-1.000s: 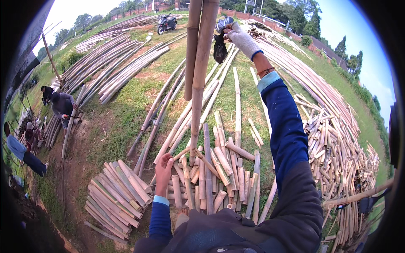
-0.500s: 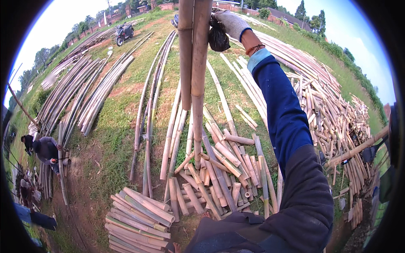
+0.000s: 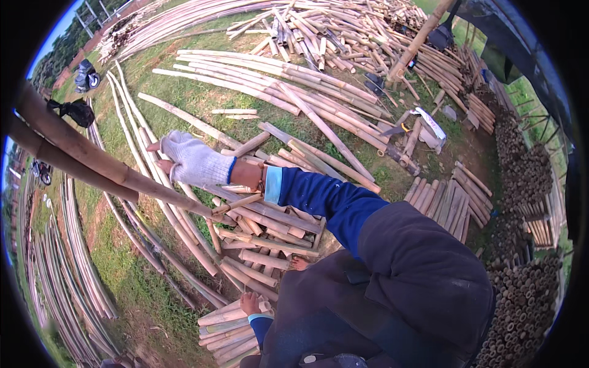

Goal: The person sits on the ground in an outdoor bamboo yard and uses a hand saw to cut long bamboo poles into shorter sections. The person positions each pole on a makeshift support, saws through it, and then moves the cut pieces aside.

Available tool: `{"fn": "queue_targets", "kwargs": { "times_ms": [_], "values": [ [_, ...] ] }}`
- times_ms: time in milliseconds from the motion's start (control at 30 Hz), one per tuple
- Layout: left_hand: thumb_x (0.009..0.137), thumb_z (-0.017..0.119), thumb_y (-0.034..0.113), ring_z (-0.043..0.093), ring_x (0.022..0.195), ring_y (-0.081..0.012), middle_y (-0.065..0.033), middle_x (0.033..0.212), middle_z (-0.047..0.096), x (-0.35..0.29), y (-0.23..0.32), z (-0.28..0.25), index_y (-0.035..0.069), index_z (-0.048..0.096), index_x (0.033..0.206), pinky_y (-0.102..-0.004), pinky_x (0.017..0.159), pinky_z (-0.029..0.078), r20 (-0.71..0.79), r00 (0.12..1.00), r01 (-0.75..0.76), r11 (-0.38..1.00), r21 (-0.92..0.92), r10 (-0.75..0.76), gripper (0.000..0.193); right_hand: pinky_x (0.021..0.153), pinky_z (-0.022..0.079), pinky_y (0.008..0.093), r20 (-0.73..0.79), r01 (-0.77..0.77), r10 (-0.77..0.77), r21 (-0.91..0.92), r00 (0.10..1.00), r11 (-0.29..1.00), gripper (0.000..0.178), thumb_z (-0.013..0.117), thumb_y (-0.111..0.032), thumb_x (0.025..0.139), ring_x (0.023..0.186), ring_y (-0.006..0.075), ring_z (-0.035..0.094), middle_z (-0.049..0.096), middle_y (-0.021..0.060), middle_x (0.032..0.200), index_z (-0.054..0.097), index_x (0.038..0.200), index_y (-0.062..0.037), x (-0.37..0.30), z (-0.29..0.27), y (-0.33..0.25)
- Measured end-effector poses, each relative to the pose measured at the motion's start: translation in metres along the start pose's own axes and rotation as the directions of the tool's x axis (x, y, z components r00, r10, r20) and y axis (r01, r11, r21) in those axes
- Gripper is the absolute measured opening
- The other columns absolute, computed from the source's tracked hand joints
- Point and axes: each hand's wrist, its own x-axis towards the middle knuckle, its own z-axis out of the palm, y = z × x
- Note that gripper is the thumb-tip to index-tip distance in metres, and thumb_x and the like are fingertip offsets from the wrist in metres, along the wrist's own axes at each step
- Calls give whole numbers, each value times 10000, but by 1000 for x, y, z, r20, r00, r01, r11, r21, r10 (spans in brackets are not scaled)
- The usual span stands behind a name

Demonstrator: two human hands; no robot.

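Observation:
My right hand (image 3: 199, 161), in a white knit glove with bare fingertips, reaches left with its fingers apart and nothing in them. Just below it two long bamboo poles (image 3: 123, 173) slant in from the upper left, side by side. A black plastic bag (image 3: 75, 112) hangs against their upper part, apart from the hand. A short bamboo peg (image 3: 236, 204) shows at the poles' lower end. My left hand (image 3: 250, 303) is bare, low over a stack of cut bamboo (image 3: 230, 325). Its fingers look curled near a thin light line; what they hold is unclear.
Cut bamboo lengths (image 3: 270, 239) lie jumbled before me. Long poles (image 3: 76, 245) stretch over the grass at left. A handsaw (image 3: 399, 127) and a white bag (image 3: 432, 132) lie right, near a slanting bamboo post (image 3: 420, 40). Stacked bamboo (image 3: 521, 313) stands far right; a motorbike (image 3: 86, 76) is far left.
My right hand has left the black bag and come down away from the poles. The view has turned right, so the poles now slant at the left. My left hand has come into clear view.

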Motion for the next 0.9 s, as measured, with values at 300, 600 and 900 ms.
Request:
{"fn": "queue_targets", "kwargs": {
  "times_ms": [300,600,900],
  "values": [
    [903,682,289,671,763,-323,-84,807,661,42,-26,149,89,661,963,-458,650,554,641,697,-707,-455,540,-322,210,1131,526,546,-423,-829,763,-48,-488,-557,703,660,-459,933,1314,480,665,645,294,1463,567,1493,-45,-791,-251,104],
    [877,774,341,782,1036,-293,-137,1081,814,91,-187,472,69,802,1167,-405,927,605,291,948,-307,128,943,129,398,547,483,428,-201,-353,396,863,-896,-360,332,635,-323,996,667,281,590,607,131,904,596,1223,-84,-1057,-382,-42],
    [918,744,353,784,1107,-292,-159,1163,819,-24,-328,741,62,781,1243,-412,1002,595,598,790,-572,186,799,-139,438,729,574,532,-385,-884,822,-34,-419,-467,261,701,-257,966,914,378,699,666,205,1138,701,1146,-69,-1039,-384,-1]
  ]
}}
